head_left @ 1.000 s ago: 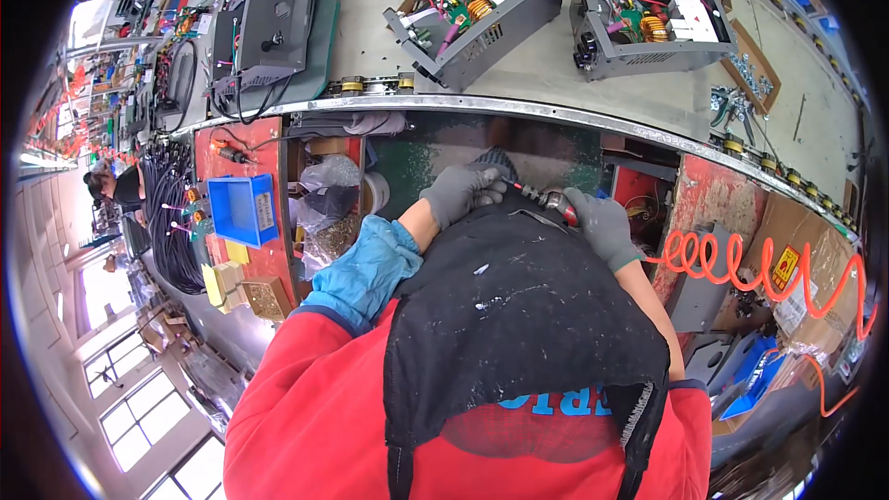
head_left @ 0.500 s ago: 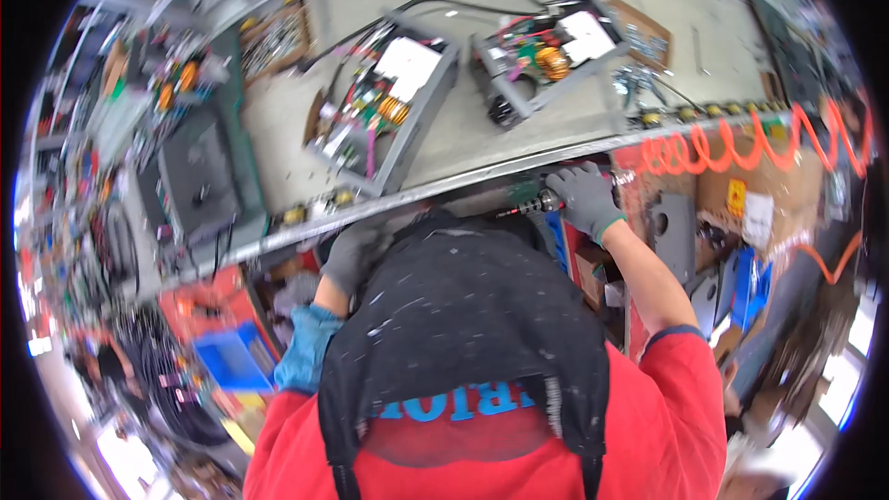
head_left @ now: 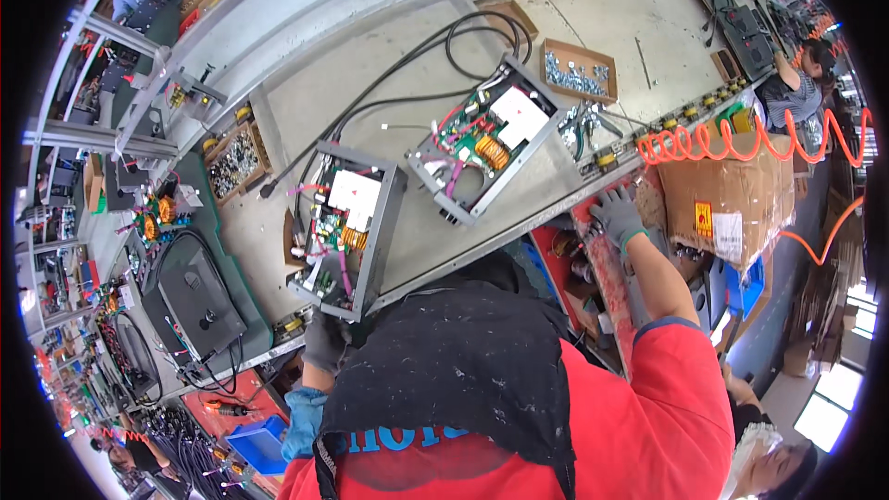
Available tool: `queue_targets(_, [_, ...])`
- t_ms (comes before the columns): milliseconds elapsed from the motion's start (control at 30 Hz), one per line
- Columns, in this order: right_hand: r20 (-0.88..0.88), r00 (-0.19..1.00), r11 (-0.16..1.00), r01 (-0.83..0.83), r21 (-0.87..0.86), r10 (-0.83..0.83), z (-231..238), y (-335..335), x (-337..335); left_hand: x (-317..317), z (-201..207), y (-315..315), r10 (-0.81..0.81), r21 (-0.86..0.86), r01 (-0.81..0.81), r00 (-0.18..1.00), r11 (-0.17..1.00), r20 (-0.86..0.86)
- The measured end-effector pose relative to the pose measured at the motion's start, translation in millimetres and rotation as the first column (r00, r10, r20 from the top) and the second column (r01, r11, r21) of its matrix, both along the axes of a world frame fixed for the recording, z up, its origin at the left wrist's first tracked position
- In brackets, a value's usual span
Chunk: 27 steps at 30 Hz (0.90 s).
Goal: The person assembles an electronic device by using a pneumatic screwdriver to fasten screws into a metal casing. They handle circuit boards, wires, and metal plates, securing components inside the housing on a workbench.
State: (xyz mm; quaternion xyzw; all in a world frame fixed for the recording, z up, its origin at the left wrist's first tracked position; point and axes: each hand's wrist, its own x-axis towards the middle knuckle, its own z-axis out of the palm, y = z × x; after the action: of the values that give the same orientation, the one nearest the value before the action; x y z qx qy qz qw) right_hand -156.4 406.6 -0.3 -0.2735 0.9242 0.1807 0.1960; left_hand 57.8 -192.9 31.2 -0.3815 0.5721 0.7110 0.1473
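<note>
Chassis (head_left: 381, 239) near half-hidden left hand (head_left: 326, 343); right hand (head_left: 618, 216) spread over red panel (head_left: 613, 285)

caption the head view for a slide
Grey-gloved left hand beside an open grey metal housing with exposed electronics on a pale workbench, grey-gloved right hand at a worn red surface.

This is looking like an electronics assembly workshop; circuit-filled metal cases (head_left: 381, 241) are lying on the table (head_left: 519, 213); a tray (head_left: 611, 80) is holding small metal parts (head_left: 576, 72); a coiled orange hose (head_left: 659, 150) is stretching across the right.
</note>
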Motion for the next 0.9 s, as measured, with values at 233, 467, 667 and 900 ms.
queue_targets(233, [0.006, 0.999, 0.999, -0.035, 0.010, 0.035, -6, 56, -16, -33, 24, 46, 0.151, -0.101, -0.174, 0.968, 0.980, -0.199])
queue_targets(467, [-0.016, 0.951, 0.873, 0.276, -0.403, -0.308, 56, 13, -47, -68, 53, 80, 0.284, 0.159, -0.243, 0.900, 0.957, -0.330])
queue_targets(667, [-0.186, 0.925, 0.409, -0.038, -0.912, -0.331, 130, -147, -89, -94, -31, 59, 0.011, -0.285, -0.135, 0.918, 0.949, -0.396])
queue_targets(900, [-0.105, 0.992, 0.554, -0.126, -0.823, 0.069, 111, -296, -37, -144, -14, 86, 0.420, 0.571, -0.340, 0.907, 0.748, -0.011])
